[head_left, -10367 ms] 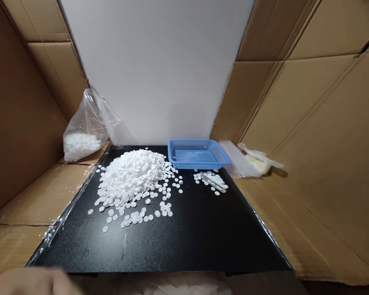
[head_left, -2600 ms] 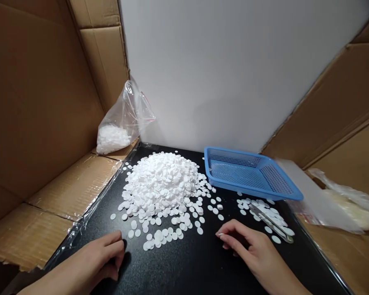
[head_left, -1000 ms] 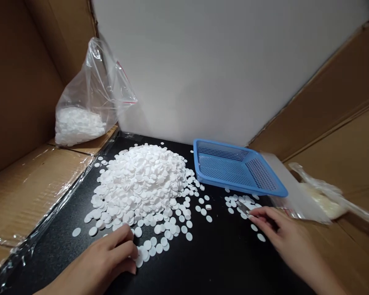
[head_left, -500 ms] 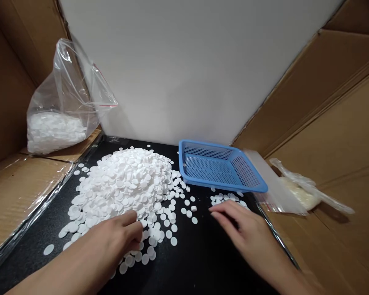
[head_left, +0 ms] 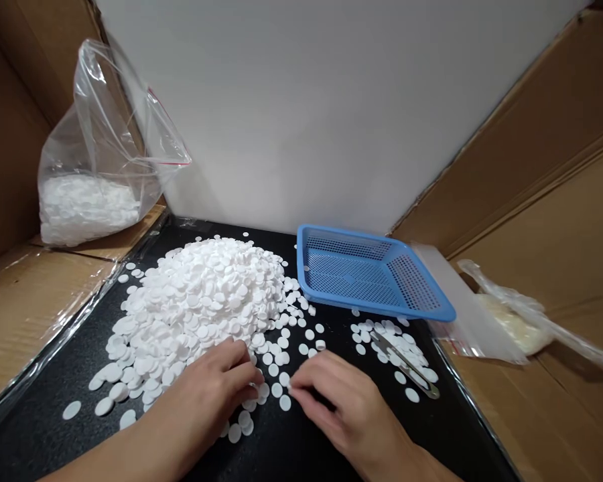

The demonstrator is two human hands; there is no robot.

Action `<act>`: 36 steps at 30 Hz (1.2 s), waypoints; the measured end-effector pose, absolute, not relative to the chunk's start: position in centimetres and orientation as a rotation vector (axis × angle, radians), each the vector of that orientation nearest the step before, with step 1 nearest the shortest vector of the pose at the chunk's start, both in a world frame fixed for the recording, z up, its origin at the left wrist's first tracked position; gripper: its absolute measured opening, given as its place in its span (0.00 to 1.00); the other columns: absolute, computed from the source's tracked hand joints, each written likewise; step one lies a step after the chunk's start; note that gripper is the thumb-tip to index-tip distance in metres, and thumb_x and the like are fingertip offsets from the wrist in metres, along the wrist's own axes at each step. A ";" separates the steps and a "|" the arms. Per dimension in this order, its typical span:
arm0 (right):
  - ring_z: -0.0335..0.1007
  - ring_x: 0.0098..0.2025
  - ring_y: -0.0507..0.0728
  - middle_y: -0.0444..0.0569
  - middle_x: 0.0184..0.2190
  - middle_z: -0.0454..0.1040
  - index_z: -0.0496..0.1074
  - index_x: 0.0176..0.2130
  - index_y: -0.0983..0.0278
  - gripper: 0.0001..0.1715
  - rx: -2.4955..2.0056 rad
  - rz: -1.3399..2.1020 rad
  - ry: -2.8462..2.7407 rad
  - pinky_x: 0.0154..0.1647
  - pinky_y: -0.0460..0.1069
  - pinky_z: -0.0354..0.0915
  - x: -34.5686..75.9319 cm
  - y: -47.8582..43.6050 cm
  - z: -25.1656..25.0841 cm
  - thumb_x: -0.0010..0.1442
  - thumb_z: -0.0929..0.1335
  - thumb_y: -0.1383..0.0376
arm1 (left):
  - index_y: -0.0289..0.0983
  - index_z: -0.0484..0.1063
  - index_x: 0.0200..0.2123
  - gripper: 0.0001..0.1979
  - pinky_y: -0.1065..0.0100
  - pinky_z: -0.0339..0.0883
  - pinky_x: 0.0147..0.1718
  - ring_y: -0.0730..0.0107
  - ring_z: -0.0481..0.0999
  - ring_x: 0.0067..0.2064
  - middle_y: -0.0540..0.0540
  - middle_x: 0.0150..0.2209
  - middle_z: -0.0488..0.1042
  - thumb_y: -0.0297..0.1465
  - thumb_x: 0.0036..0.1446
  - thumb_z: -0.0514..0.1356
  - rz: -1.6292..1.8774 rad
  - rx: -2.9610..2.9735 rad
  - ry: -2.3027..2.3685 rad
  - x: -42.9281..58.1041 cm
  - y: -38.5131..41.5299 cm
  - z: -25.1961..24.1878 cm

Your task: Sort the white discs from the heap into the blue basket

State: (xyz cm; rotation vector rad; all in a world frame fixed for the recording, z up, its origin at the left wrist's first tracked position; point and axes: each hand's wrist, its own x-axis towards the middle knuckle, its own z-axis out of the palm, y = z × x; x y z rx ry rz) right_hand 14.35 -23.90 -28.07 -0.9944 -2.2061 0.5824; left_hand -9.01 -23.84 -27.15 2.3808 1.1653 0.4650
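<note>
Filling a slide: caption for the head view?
Left hand and right hand at the near side of heaped white discs, basket and tweezers to the right.

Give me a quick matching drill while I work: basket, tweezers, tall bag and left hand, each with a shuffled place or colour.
1. basket
2. tweezers
3. tall bag
4. left hand

A. at the near side of the big pile of discs
B. blue
C. lying across the small scatter of discs
D. on the cardboard left of the black table

Pairs: 1-B, 2-C, 3-D, 4-A.
</note>
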 end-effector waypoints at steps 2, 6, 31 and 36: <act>0.71 0.31 0.54 0.47 0.29 0.75 0.74 0.38 0.63 0.14 -0.948 0.554 -2.266 0.32 0.47 0.68 14.9 -24.7 -28.3 0.70 0.61 0.71 | 0.38 0.74 0.36 0.08 0.69 0.63 0.33 0.66 0.73 0.35 0.49 0.34 0.71 0.19 0.61 0.59 0.423 2.439 1.157 -8.8 -23.9 -26.8; 0.70 0.31 0.55 0.49 0.29 0.76 0.75 0.40 0.64 0.18 -0.906 0.398 -2.363 0.32 0.49 0.67 15.6 -25.5 -28.9 0.70 0.58 0.74 | 0.37 0.73 0.32 0.05 0.66 0.60 0.30 0.63 0.70 0.32 0.48 0.32 0.72 0.22 0.61 0.62 0.421 2.635 1.164 -8.0 -24.1 -26.5; 0.70 0.36 0.54 0.43 0.33 0.69 0.68 0.31 0.62 0.17 -1.201 0.807 -2.201 0.35 0.47 0.67 14.7 -23.8 -28.3 0.51 0.68 0.83 | 0.36 0.71 0.34 0.13 0.59 0.52 0.34 0.62 0.64 0.32 0.47 0.31 0.72 0.22 0.67 0.50 0.558 2.925 1.021 -7.0 -25.1 -26.7; 0.69 0.37 0.55 0.45 0.33 0.70 0.68 0.33 0.63 0.15 -1.188 0.792 -2.201 0.36 0.48 0.67 14.8 -24.0 -28.9 0.54 0.68 0.82 | 0.35 0.73 0.36 0.12 0.60 0.56 0.35 0.63 0.65 0.32 0.47 0.30 0.72 0.23 0.68 0.51 0.430 2.961 0.632 -6.6 -26.5 -25.5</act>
